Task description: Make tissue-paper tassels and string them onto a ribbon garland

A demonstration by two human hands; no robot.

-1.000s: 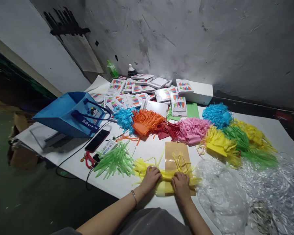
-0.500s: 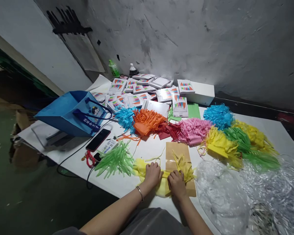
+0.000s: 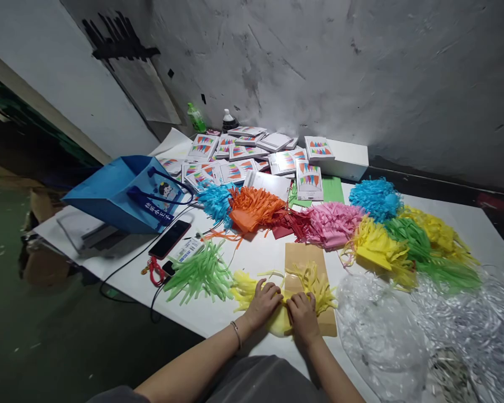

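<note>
At the near edge of the white tabletop (image 3: 260,254), both my hands are pressed side by side on a yellow tissue fringe (image 3: 277,291). My left hand (image 3: 264,303) lies with fingers curled down over the fringe's left part, and my right hand (image 3: 302,314) is bunched close against it, fingers closed onto the same paper; the hands are nearly touching. The fringe lies partly across a brown paper sheet (image 3: 304,258), with its loose strips fanning away from me on both sides of my hands.

I judge the step in hand to be gathering the fringe: squeezing its uncut band into a tighter bundle. The next move, as I read it, calls for keeping the band pinched firmly while it is rolled or folded, so the thin strips do not tear or slip loose.

Just left of the fringe lies a green fringe (image 3: 199,273), and beyond it a phone (image 3: 169,239) and a blue bag (image 3: 124,193) near the left edge. Finished tassels (image 3: 334,224) in many colours run across the middle, clear plastic wrap (image 3: 382,336) fills the near right corner, and printed packets (image 3: 235,159) are heaped toward the far edge.
</note>
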